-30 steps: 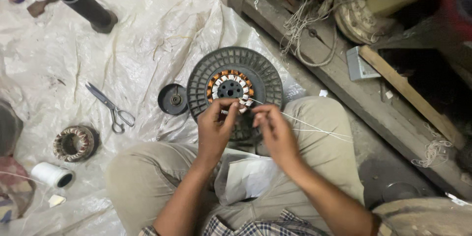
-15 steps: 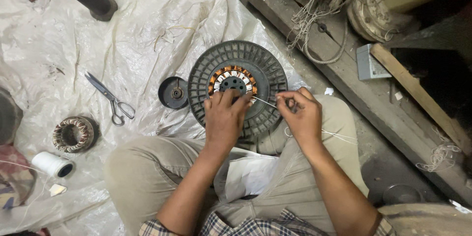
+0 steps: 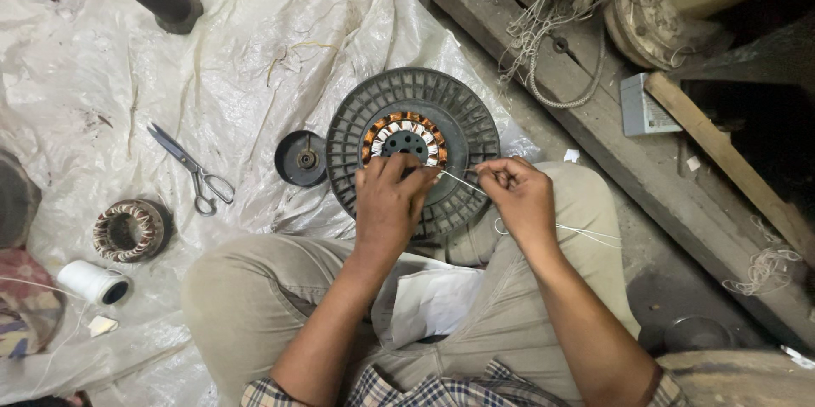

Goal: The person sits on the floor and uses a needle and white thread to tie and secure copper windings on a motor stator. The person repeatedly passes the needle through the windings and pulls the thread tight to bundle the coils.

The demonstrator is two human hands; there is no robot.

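The right hand [image 3: 519,195] has its grip closed on a thin white thread [image 3: 463,180], pinched between thumb and fingers and stretched tight toward the motor. The left hand [image 3: 390,199] lies on the copper winding [image 3: 404,137], with the fingers pressed together on the coils where the thread comes out; I cannot tell if it pinches anything. The winding sits in the middle of a round grey ribbed housing [image 3: 413,148] on the plastic sheet [image 3: 255,50], just before the knees. To do this well, I think the thread should stay tight and the left fingers should hold the coil firmly. Scissors [image 3: 193,169] and a white spool [image 3: 95,281] lie well apart to the left.
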